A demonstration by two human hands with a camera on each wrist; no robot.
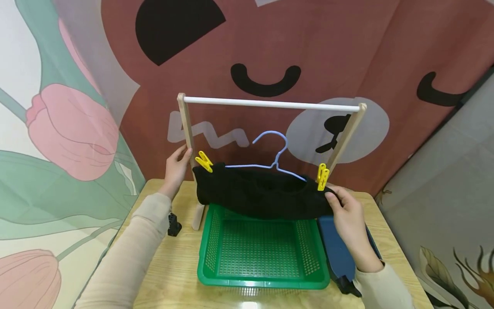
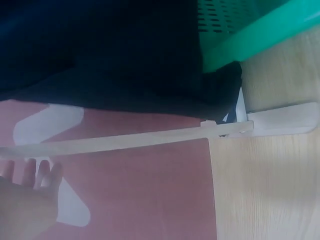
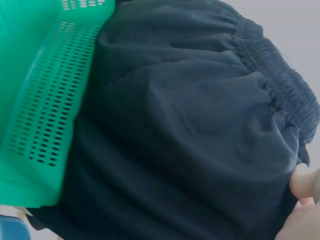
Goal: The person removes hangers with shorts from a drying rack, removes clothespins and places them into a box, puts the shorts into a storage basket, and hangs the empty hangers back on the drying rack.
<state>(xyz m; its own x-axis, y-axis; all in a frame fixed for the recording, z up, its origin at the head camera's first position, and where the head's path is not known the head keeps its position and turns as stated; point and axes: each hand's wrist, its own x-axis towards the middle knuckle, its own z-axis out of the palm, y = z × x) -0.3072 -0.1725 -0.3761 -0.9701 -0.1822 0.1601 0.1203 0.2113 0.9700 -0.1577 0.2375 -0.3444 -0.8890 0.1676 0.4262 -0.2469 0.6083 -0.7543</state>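
- Black, soft cloth: the garment [image 1: 262, 199], with a gathered, elastic-looking band [image 3: 277, 82], spreads across the front of a rack's lower part. In the head view it covers the far end of a green basket [image 1: 262, 283] on the wooden surface [image 1: 166, 270].
- Right grip [image 1: 349, 212]: pinches the garment's right end, thumb on the near side.
- Left grip [image 1: 177, 169]: fingers loosely extended at the rack's left post [image 1: 186, 124], no cloth held. Contact with the post: cannot tell.
- Blue hanger [image 1: 275, 163]: at the garment's top edge; its hook stands below the white bar [image 1: 270, 103], not over it. Yellow clips, left [image 1: 203, 162] and right [image 1: 322, 177], bite that edge near both ends.
- Handling (judged): light, limp, not fragile; cloth likely sags between supports, while the thin hanger seems fairly stiff.
- Hold points (judged): hanger neck for steering; band ends beside the clips for levelling. Mid-cloth would probably fold and tug the clips.
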